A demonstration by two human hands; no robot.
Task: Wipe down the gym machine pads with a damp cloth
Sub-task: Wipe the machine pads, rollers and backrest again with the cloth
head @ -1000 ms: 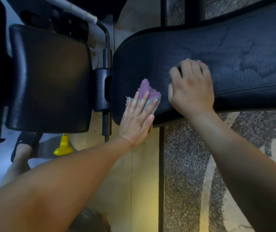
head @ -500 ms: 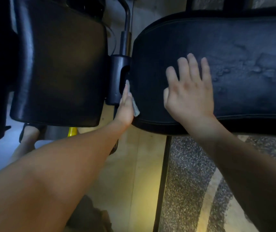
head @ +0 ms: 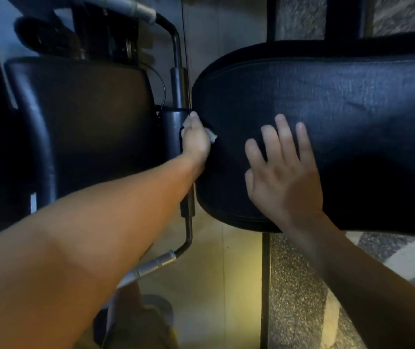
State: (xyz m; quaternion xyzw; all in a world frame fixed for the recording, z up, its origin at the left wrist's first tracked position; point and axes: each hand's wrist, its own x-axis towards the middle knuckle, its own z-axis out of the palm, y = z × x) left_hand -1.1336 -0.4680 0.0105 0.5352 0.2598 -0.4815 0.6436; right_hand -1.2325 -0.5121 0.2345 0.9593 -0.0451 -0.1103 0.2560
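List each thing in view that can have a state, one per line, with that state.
left hand, presses cloth against long pad's end.
cloth, mostly hidden under left hand.
right hand, flat on long pad, fingers spread.
long pad, creased, cloth at its end.
seat pad, untouched.

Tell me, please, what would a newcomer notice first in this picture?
The long black pad fills the upper right, and the right hand lies flat on it with its fingers spread. At this pad's left end, the left hand presses a pale cloth against the edge, just across a narrow gap from a smaller black pad on the left.
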